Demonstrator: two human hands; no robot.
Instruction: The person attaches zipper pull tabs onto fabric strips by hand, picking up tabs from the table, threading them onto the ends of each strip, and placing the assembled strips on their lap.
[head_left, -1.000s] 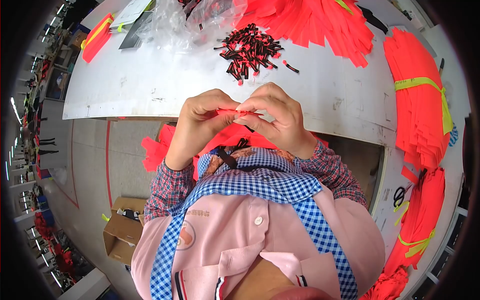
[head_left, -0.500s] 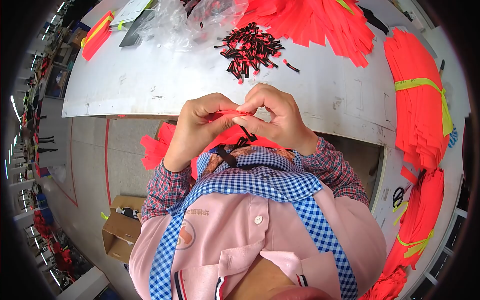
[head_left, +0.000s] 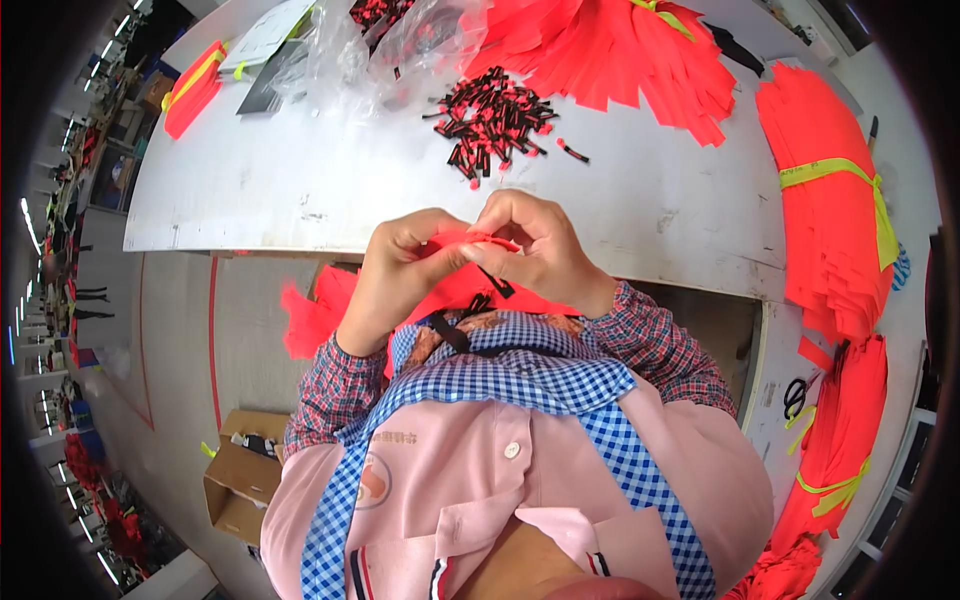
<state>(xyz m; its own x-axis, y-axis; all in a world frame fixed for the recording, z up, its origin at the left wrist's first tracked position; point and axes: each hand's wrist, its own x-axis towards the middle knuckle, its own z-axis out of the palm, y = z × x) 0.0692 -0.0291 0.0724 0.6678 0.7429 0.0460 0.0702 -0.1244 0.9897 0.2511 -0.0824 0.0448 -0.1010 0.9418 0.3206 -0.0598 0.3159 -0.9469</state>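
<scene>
My left hand (head_left: pixel 396 270) and my right hand (head_left: pixel 537 248) meet in front of my apron, just off the table's front edge. Both are closed, thumbs against fingers, pinching a piece of bright red fabric (head_left: pixel 452 241) between them. A narrow black strip (head_left: pixel 495 284) hangs below my right thumb. More of the red fabric spreads below the hands over the lap, and its far end (head_left: pixel 318 315) shows left of my left wrist. My fingertips hide the exact spot being pinched.
On the white table (head_left: pixel 350 200) lies a heap of small black strips with red ends (head_left: pixel 495 120), near clear plastic bags (head_left: pixel 345 70). Red fabric stacks (head_left: pixel 830 200) tied with yellow bands line the right side, with black scissors (head_left: pixel 795 397) beside them. A cardboard box (head_left: pixel 240 480) stands on the floor.
The view has shifted slightly, so the table items sit a little lower. My fingers still pinch the red fabric, whose edge is now turned more toward my right thumb.
</scene>
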